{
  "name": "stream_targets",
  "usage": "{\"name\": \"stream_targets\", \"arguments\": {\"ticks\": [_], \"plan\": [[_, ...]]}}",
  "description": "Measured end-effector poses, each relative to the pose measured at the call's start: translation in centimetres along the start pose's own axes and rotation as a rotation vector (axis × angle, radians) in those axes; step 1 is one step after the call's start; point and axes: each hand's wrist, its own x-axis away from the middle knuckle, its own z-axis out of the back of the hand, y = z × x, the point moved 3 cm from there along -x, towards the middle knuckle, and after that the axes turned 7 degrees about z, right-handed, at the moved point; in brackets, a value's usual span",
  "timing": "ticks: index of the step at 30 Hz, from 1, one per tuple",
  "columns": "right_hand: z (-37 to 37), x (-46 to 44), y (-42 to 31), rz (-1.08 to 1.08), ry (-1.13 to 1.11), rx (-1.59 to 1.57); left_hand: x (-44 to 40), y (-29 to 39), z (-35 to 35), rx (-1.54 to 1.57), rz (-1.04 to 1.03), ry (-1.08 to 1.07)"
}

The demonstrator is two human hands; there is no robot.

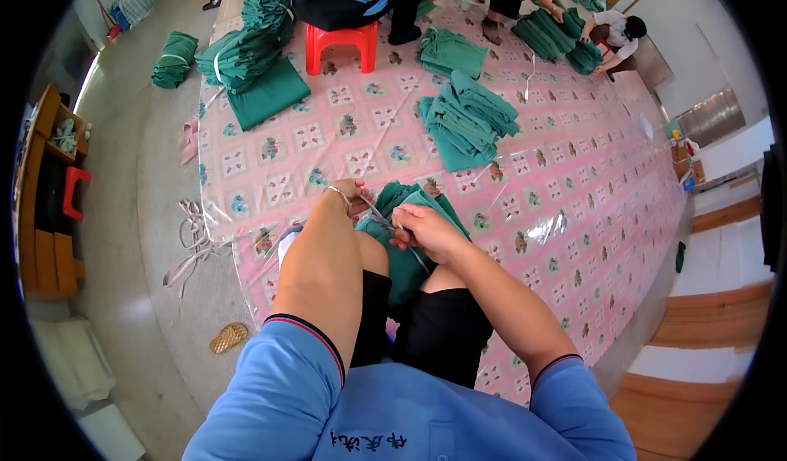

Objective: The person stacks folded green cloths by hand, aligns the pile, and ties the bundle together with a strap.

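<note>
Between my knees sits a bundle of folded green cloth (pixel 405 274), partly covered by my hands and legs. A thin pale tie strip (pixel 373 208) runs across its top from one hand to the other, and part of it shows lower on the bundle. My left hand (pixel 352 196), at the bundle's far left, is closed on the strip. My right hand (pixel 426 231), over the bundle's top, has its fingers pinched on the same strip. Whether a knot is in it I cannot tell.
A pink patterned plastic sheet (pixel 574 207) covers the floor. Ahead lie folded green cloths (pixel 467 120) and tied green bundles (pixel 246 55). Loose pale strips (pixel 195 244) and a woven slipper (pixel 229 338) lie left. Co-workers sit ahead, one on a red stool (pixel 342 48).
</note>
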Motion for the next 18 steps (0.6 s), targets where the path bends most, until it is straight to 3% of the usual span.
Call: {"name": "stream_targets", "arguments": {"ticks": [1, 2, 6, 9, 12, 15, 18], "plan": [[0.6, -0.1, 0.0, -0.033, -0.012, -0.05, -0.1, 0.1, -0.4, 0.11, 0.025, -0.016], [1.2, -0.4, 0.0, -0.068, -0.026, -0.103, -0.4, 0.0, -0.5, 0.112, 0.085, 0.072], [2.6, -1.8, 0.5, -0.191, -0.188, -0.185, -1.9, -0.4, -1.2, 0.077, 0.247, 0.049], [3.4, -2.4, 0.5, -0.234, -0.303, -0.189, -1.9, 0.1, -2.8, -0.149, 0.331, 0.004], [4.6, -3.7, 0.3, -0.193, -0.416, -0.187, -2.6, 0.8, -4.4, -0.484, 0.172, -0.207], [6.2, -4.6, 0.3, -0.236, -0.517, -0.236, -1.9, 0.8, -4.7, -0.26, 0.292, -0.196], [6.8, -4.7, -0.1, -0.274, -0.537, -0.234, -1.2, 1.1, -5.5, -0.15, 0.346, -0.041]]}}
